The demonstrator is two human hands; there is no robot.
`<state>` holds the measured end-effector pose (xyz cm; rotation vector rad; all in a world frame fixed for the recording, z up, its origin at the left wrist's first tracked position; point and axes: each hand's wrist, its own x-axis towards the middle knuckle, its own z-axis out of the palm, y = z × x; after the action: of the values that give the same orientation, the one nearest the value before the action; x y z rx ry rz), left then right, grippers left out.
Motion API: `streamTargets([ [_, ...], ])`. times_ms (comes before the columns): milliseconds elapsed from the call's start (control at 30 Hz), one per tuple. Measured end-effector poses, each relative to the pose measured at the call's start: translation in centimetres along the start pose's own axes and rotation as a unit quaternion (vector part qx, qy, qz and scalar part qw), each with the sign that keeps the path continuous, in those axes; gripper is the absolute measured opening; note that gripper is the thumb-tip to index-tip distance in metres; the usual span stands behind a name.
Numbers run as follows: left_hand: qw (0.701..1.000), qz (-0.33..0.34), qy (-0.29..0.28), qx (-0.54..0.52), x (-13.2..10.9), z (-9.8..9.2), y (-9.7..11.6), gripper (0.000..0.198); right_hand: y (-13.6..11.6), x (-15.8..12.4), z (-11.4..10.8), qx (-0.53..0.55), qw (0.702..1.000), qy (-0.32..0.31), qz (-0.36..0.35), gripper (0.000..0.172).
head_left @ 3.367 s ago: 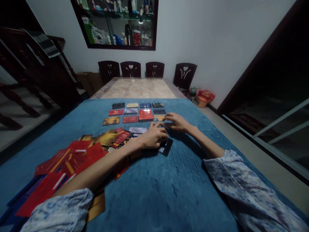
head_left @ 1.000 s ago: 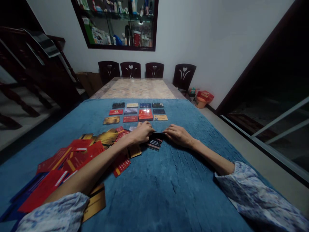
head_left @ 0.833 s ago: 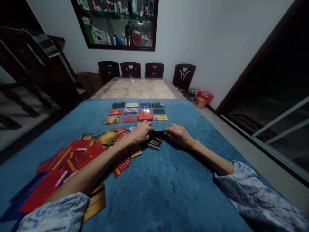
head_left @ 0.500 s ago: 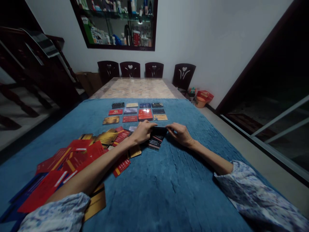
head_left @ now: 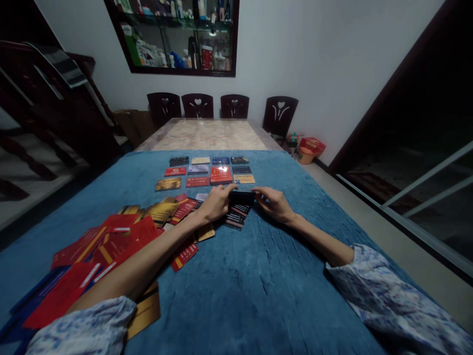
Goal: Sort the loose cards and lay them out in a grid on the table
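My left hand (head_left: 217, 202) grips the left end of a black card (head_left: 242, 196), thumb and fingers closed on it. At the card's other end, my right hand (head_left: 275, 203) pinches the edge. The card is raised on its side, dark face toward me; whether several are stacked together I cannot tell. Just below it, black cards with white print (head_left: 236, 217) lie fanned on the blue cloth (head_left: 266, 276). Beyond my hands are neat rows of cards, among them a thick red stack (head_left: 220, 175), a gold card (head_left: 168, 184) and a yellow card (head_left: 244, 179).
Left of and under my left arm spreads a loose pile of gold cards (head_left: 162, 211), red cards (head_left: 185, 256) and red and blue sleeves (head_left: 66, 296). The bare stone tabletop (head_left: 218, 134) continues past the cloth, with dark chairs (head_left: 234, 106) behind it.
The black card has tilted a little, so more of its dark face shows between my hands. Both hands keep their hold and have barely moved; the view has shifted slightly.
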<state>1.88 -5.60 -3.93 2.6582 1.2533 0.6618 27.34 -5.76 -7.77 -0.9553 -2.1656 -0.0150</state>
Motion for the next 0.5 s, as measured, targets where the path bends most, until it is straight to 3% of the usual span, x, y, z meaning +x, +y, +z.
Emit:
streamTargets([
  [267,1.000,-0.002,0.005,0.002,-0.1,0.0,-0.1,0.047,-0.2,-0.2,0.5,-0.013,0.999,-0.037,0.020,0.034],
  [500,0.999,0.009,-0.011,0.039,-0.1,-0.2,0.1,0.047,-0.4,-0.1,1.1,0.018,0.998,-0.066,0.001,0.054],
])
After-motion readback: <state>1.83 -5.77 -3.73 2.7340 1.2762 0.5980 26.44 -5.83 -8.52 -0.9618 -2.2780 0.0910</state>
